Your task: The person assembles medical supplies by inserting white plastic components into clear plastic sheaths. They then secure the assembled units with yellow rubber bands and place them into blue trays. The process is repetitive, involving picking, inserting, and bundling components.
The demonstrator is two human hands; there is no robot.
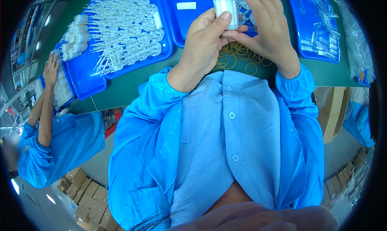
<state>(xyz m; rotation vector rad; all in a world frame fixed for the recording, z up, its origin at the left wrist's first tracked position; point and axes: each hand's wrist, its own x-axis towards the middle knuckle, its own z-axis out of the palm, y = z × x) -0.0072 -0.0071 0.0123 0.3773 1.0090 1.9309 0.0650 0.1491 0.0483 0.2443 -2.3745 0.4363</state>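
Note:
My left hand (203, 41) is closed round a bundle of clear plastic tubes with white inside (227, 9), thumb pressed across its front. The bundle stands upright, with thin white tips at its top. My right hand (268, 33) is beside it on the right, fingers stretched and apart, its thumb reaching in under the bundle's base near my left fingertips. Whether that thumb touches the bundle I cannot tell. Below the hands, a heap of thin yellow rubber bands (234, 57) lies on the green table (129, 87).
A blue tray (167, 49) at left holds many white thin-stemmed parts (125, 37). Another blue tray (175, 19) lies behind my hands, with a white cylinder (186, 6). Clear tubes (322, 41) fill the right blue tray (304, 53). At far left, a co-worker's hand (51, 69) reaches over bundled parts.

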